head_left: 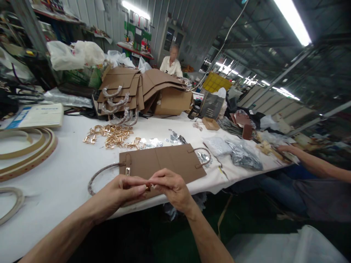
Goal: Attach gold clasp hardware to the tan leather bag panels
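Note:
Both hands meet above the near edge of a brown handbag panel (pixel 161 160), which lies flat on the white-covered table. My left hand (pixel 127 188) pinches a small gold metal fitting (pixel 148 188) between thumb and fingers. The fingertips of my right hand (pixel 171 186) close on the same fitting from the other side; its exact shape is mostly hidden. A wrapped handle (pixel 94 179) curves out from the panel's left end, and another handle (pixel 210 155) from its right end. A gold clasp plate (pixel 127 171) sits on the panel near my left hand.
Beyond the panel lie a pile of gold fittings (pixel 112 135) and small silver plates (pixel 175 137). Stacked brown bag pieces (pixel 120 91) stand behind. Coiled strips (pixel 41 157) lie left, plastic bags (pixel 244 155) right. A co-worker's arm (pixel 309 160) reaches in at right; another person (pixel 171 65) sits at back.

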Tool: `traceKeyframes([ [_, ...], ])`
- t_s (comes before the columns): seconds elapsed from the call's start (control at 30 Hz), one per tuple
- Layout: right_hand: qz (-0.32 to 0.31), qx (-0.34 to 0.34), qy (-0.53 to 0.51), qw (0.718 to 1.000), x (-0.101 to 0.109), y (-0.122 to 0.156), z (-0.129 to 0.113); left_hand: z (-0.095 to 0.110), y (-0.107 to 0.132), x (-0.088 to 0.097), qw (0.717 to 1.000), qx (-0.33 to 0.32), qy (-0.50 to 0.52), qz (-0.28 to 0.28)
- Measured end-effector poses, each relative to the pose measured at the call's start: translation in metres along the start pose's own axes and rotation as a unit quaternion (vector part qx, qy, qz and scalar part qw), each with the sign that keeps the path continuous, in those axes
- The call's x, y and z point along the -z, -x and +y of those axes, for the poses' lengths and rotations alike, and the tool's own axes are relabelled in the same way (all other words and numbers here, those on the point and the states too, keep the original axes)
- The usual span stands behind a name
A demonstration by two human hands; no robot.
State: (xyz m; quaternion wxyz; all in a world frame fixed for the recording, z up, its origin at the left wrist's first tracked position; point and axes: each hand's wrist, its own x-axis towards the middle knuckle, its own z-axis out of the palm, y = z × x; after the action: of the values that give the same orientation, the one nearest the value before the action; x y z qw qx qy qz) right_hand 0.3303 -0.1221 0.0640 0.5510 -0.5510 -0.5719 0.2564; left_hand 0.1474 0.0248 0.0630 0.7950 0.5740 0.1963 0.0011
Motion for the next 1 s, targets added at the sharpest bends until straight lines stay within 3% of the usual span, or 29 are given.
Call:
traceKeyframes([
  [0.13,-0.048,0.079,0.067,0.993,0.010,0.001,-0.006,-0.006,0.003,-0.003,0.994,0.030,0.099,-0.032],
  [0.23,-0.094,0.140,0.155,0.974,0.015,0.003,-0.010,-0.007,0.006,-0.008,0.982,0.063,0.168,-0.055],
  [0.33,-0.107,0.165,0.217,0.956,0.015,0.006,-0.015,-0.007,0.011,-0.013,0.970,0.105,0.214,-0.038],
  [0.47,0.000,0.118,0.180,0.977,0.003,0.017,-0.018,-0.010,0.017,-0.021,0.969,0.108,0.220,0.006],
  [0.63,0.208,-0.056,0.035,0.976,-0.032,0.042,-0.006,-0.030,0.025,-0.037,0.990,-0.029,0.087,0.104],
  [0.73,0.299,-0.137,-0.175,0.928,-0.063,0.054,0.002,-0.042,0.027,-0.050,0.975,-0.121,-0.013,0.188],
  [0.87,0.349,-0.209,-0.423,0.810,-0.105,0.060,-0.002,-0.052,0.028,-0.063,0.947,-0.177,-0.107,0.246],
  [0.93,0.367,-0.238,-0.467,0.769,-0.123,0.062,-0.005,-0.055,0.030,-0.068,0.940,-0.175,-0.125,0.265],
  [1.0,0.386,-0.248,-0.451,0.766,-0.137,0.066,-0.003,-0.056,0.034,-0.071,0.934,-0.164,-0.135,0.289],
])
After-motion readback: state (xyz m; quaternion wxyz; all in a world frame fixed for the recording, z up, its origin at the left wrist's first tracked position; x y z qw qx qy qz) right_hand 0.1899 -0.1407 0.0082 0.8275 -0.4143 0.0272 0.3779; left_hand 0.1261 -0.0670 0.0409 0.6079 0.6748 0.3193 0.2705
